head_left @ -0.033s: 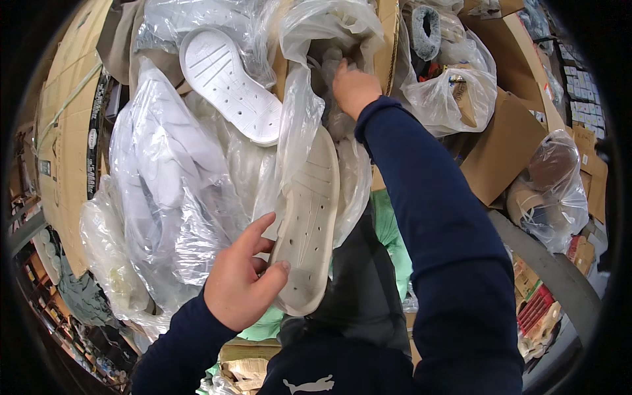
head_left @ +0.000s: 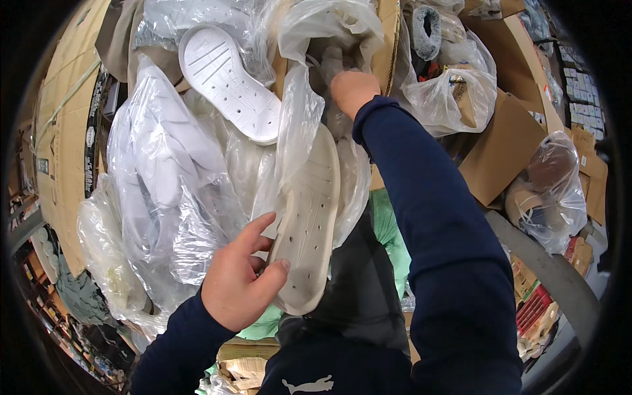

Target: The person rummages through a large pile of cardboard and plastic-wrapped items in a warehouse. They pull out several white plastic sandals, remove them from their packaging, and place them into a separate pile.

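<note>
A beige shoe sole point(head_left: 304, 243) with small holes stands lengthwise before me, its upper part partly behind translucent plastic. My left hand point(head_left: 243, 276) has it by the lower left edge, thumb over the top and curled fingers at the rim, index finger pointing out. My right hand point(head_left: 355, 90) reaches into an open plastic bag point(head_left: 299, 125) lining a cardboard box; its fingertips are hidden, so what they grip cannot be made out. Greyish wrapped shapes show inside the bag. A white shoe sole point(head_left: 230, 82) with holes lies on plastic to the upper left.
Bagged white soles point(head_left: 164, 158) are heaped on the left, beside a large cardboard box point(head_left: 66, 131). At the upper right, a plastic bag point(head_left: 447, 99) with a fluffy grey item sits by an open carton point(head_left: 503, 145). A grey curved bar point(head_left: 546, 270) crosses the right side.
My right hand has shifted slightly, and its index finger, visible before, is now folded out of sight. My left hand and the beige sole stay nearly the same.
</note>
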`<state>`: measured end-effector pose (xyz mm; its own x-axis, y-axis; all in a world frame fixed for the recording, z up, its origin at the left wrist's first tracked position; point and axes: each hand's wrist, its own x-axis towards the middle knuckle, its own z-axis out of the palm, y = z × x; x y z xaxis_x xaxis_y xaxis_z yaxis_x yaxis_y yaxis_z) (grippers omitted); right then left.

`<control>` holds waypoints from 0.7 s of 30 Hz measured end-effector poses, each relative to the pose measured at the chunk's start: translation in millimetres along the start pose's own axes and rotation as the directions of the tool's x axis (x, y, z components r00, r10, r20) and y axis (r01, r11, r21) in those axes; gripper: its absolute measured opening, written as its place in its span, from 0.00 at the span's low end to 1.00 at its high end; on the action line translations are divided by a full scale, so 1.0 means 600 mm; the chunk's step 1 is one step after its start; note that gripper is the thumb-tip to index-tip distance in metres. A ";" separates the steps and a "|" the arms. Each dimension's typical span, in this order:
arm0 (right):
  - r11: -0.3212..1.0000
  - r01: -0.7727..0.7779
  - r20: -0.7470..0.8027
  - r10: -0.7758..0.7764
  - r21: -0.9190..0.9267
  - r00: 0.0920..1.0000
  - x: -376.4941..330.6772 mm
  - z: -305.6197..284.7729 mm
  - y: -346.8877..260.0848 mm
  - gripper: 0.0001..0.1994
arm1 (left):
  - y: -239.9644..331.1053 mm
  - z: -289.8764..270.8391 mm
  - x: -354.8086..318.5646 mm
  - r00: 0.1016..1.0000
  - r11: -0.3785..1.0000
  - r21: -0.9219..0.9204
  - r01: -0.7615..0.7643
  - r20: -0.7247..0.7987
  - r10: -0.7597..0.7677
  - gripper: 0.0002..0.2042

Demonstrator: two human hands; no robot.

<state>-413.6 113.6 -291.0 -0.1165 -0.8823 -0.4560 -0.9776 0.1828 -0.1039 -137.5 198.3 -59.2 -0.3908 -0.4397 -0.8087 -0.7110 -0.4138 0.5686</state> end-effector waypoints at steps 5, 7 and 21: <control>0.999 0.015 -0.138 -0.010 0.033 0.990 -0.026 -0.088 0.045 0.13 | 0.008 -0.008 0.010 0.990 0.981 0.145 -0.129 -0.040 0.136 0.26; 0.997 0.050 -0.198 -0.038 0.054 0.980 -0.049 -0.145 0.080 0.14 | 0.013 -0.007 0.020 0.987 0.973 0.177 -0.148 -0.040 0.158 0.25; 0.325 0.733 -0.622 -0.390 0.597 0.679 -0.462 -0.332 -0.015 0.18 | 0.001 0.067 0.063 0.957 0.546 -0.828 -0.129 0.041 0.287 0.37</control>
<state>-407.2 270.1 12.5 0.1933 -0.9402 0.2804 -0.2986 -0.3286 -0.8960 -176.3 213.5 -95.4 -0.6019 -0.5073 -0.6168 0.1460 -0.8293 0.5395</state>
